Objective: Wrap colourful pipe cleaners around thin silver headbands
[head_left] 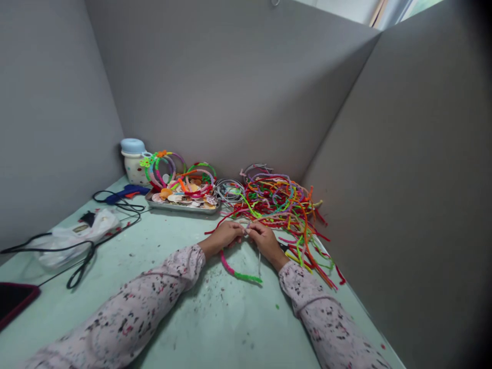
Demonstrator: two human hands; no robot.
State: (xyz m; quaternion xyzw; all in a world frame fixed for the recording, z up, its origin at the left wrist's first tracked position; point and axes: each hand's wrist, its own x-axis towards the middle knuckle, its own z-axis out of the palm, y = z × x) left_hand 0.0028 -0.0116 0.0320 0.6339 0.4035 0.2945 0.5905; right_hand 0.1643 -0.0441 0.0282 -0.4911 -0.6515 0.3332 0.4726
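**Both hands meet on a thin headband, pipe cleaner trailing toward the body**

Nearest the camera, 2 speckled sleeves run up the pale green counter [215, 328], which is dusted with small fuzz scraps. Between the forearms lies a pink-and-green pipe cleaner [240, 272], curving from the left hand down toward the right sleeve. The left hand [226, 234] and the right hand [265, 241] meet fingertip to fingertip, both pinched on a thin grey headband [260, 259] whose free end drops back toward the body. The grip of each hand is closed on it; neither hand is nearer than the other. Just beyond the knuckles, slightly right, sprawls the heap of pipe cleaners [282, 202]. Farther left sits a metal tray [180, 206] with finished headbands.
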